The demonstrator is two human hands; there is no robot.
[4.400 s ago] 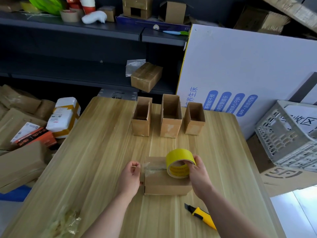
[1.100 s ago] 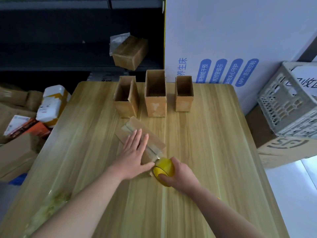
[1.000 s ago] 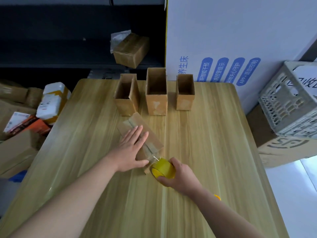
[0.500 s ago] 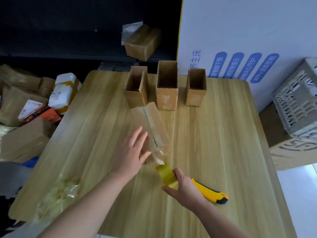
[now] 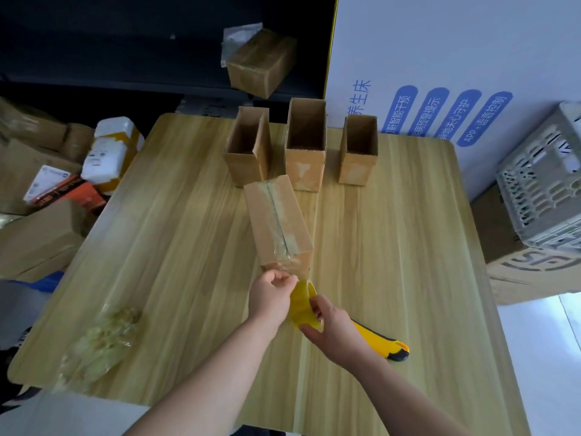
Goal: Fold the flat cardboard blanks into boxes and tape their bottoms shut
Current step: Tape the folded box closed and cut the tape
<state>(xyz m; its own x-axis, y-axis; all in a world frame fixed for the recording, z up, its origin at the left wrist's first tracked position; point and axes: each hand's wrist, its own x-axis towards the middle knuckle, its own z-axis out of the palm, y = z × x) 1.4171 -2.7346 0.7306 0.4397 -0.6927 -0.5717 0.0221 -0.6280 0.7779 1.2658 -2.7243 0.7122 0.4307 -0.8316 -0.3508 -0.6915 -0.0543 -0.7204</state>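
Since the box point(image 5: 278, 228) lies bottom-up mid-table with its seam taped, left hand point(image 5: 272, 294) pinching the tape strip point(image 5: 300, 278) at its near end, right hand point(image 5: 330, 325) gripping the tape roll point(image 5: 303, 305): keep it taut, sever close, press tail down. Knife point(image 5: 386, 344) just beside.

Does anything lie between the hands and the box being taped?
Nothing visible does: the left hand pinches the tape at the box's near end, and the right hand holds the roll just behind.
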